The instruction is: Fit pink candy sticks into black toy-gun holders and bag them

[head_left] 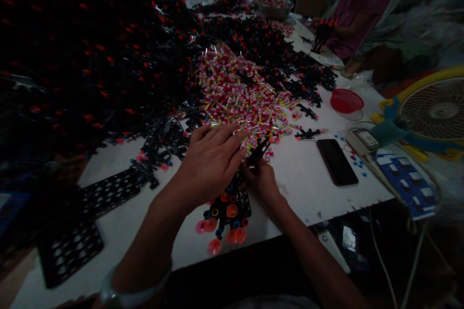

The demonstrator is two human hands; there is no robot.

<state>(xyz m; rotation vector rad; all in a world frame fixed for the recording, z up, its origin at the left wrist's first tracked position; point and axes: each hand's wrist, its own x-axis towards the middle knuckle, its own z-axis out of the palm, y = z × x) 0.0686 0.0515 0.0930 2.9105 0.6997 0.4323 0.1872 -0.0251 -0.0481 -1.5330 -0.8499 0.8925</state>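
Note:
My left hand (213,161) is stretched over the near edge of a heap of small pink and yellow tubes (239,91), its fingers close together and pointing right. What lies under its palm is hidden. My right hand (261,178) is closed round a black toy gun (258,150), just right of the left fingertips. Below both hands, near the table's front edge, lies a bunch of black toy pieces with orange and pink cup-shaped ends (232,211). Two more black toy guns (308,133) lie right of the heap.
A large dark pile of toy guns (108,58) covers the left. Black perforated trays (72,251) lie at the lower left. To the right are a phone (337,161), a red basket (346,101) and a fan (444,110). A person in pink (357,9) sits at the back right.

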